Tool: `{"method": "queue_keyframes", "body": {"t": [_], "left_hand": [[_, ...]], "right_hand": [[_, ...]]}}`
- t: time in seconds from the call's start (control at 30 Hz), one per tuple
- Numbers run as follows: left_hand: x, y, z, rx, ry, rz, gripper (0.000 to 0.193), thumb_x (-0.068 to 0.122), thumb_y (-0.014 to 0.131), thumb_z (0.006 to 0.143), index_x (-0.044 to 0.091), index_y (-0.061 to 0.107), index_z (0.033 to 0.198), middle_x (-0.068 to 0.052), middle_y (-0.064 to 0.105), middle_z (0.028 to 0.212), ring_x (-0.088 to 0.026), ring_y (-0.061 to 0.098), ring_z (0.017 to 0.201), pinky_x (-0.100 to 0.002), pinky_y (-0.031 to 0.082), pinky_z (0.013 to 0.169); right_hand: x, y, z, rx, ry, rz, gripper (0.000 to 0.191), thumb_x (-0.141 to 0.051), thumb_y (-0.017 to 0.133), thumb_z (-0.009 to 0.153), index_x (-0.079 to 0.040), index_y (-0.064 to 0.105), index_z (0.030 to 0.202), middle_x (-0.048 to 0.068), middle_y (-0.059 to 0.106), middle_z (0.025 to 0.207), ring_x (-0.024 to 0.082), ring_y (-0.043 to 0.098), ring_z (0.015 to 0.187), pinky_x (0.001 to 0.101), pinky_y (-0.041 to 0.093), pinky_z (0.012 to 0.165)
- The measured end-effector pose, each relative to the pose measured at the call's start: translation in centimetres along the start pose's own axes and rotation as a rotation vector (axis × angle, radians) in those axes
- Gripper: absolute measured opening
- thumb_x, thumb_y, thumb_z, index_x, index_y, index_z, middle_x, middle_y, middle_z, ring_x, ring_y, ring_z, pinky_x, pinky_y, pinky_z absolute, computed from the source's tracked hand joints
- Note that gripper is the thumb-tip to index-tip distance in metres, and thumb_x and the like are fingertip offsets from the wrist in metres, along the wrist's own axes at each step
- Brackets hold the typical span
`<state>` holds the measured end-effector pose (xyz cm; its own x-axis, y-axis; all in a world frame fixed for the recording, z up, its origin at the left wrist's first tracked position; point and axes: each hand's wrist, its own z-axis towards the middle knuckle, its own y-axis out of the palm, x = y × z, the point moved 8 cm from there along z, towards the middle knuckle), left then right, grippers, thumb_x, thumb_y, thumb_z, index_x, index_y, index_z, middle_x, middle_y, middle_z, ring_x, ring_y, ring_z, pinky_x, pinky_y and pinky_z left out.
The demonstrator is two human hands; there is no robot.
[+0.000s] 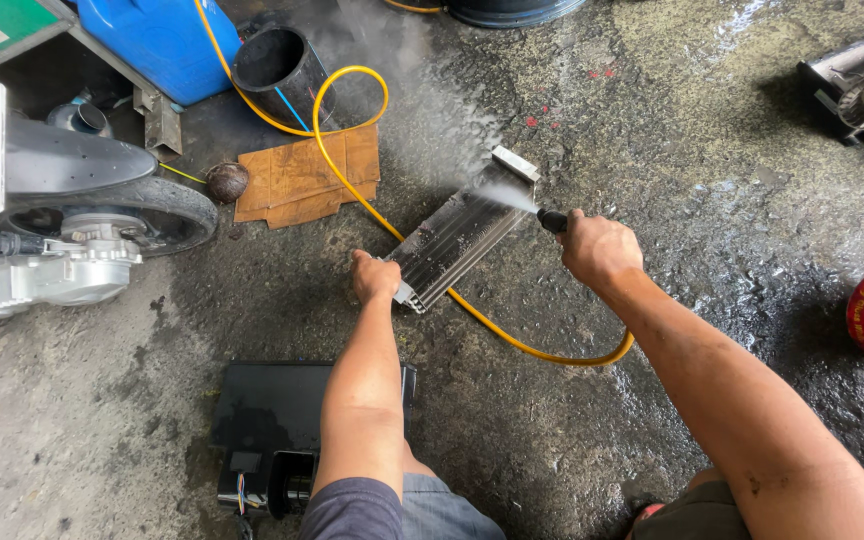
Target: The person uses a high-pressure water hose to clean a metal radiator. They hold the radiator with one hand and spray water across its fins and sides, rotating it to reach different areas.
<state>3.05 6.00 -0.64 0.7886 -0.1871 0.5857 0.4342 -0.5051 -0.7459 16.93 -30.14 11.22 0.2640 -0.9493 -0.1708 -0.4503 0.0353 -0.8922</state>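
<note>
A finned metal coil (462,238), tilted on wet concrete, sprayed by a black nozzle (552,220), apparently hose-fed.

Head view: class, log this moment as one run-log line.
left hand: holds finned coil by its near end | right hand: grips spray nozzle, jet hitting coil | yellow hose on wet floor

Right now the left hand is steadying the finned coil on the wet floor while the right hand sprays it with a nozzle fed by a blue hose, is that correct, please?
Not quite: the hose is yellow, not blue, as the head view shows. The rest holds: the left hand steadies the finned coil on the wet floor while the right hand sprays it with the nozzle.
</note>
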Motion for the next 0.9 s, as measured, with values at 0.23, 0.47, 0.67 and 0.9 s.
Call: {"method": "queue_keyframes", "body": {"t": [0.23, 0.47, 0.67, 0.9], "left_hand": [[0.0, 0.1, 0.0, -0.017, -0.012, 0.009, 0.063, 0.005, 0.062, 0.086, -0.002, 0.039, 0.144, -0.026, 0.05, 0.144, -0.04, 0.058, 0.13, -0.044, 0.048, 0.111], [-0.1, 0.1, 0.5, 0.023, 0.016, 0.058, 0.067, 0.007, 0.065, 0.085, -0.002, 0.038, 0.145, -0.027, 0.05, 0.143, -0.041, 0.055, 0.131, -0.046, 0.045, 0.112], [-0.3, 0.3, 0.7, 0.014, 0.003, 0.063, 0.069, 0.007, 0.064, 0.084, -0.001, 0.036, 0.147, -0.027, 0.049, 0.145, -0.041, 0.054, 0.132, -0.046, 0.044, 0.112], [-0.6, 1.0, 1.9, -0.007, -0.038, 0.029, 0.059, 0.005, 0.062, 0.085, -0.002, 0.043, 0.141, -0.028, 0.056, 0.138, -0.042, 0.063, 0.123, -0.046, 0.053, 0.105]], "right_hand": [[0.1, -0.2, 0.0, 0.005, 0.019, 0.025, 0.036, -0.036, 0.047, 0.109, -0.005, 0.058, 0.125, 0.013, 0.069, 0.082, 0.025, 0.071, 0.071, 0.0444, 0.06, 0.062], [-0.1, -1.0, -0.4, 0.06, -0.012, 0.043, 0.035, -0.036, 0.051, 0.107, -0.005, 0.06, 0.121, 0.017, 0.072, 0.089, 0.033, 0.073, 0.081, 0.0489, 0.059, 0.074], [0.5, -0.8, 0.0, 0.068, -0.006, 0.046, 0.033, -0.034, 0.051, 0.107, -0.006, 0.06, 0.121, 0.018, 0.073, 0.09, 0.034, 0.075, 0.084, 0.0496, 0.059, 0.076], [2.5, -1.5, -0.6, 0.195, -0.072, 0.086, 0.031, -0.033, 0.056, 0.104, -0.007, 0.064, 0.119, 0.02, 0.071, 0.094, 0.039, 0.071, 0.091, 0.0508, 0.056, 0.082]]}}
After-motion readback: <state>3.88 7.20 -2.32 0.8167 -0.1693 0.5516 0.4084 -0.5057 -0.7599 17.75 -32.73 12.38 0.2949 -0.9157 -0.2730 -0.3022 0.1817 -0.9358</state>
